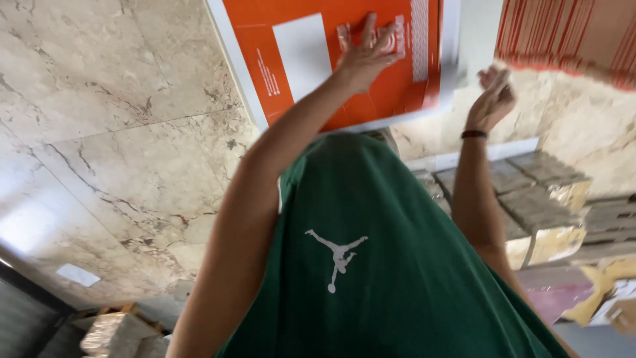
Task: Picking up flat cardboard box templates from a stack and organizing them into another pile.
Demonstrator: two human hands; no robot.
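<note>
The left hand (368, 56) presses spread fingers (369, 30) flat on the one orange box (344, 59) at the frame's top, while the right hand (491, 99), fingers loosely open and empty, hovers just beside its edge; judged step: steadying the box, needing the second hand's support.
</note>
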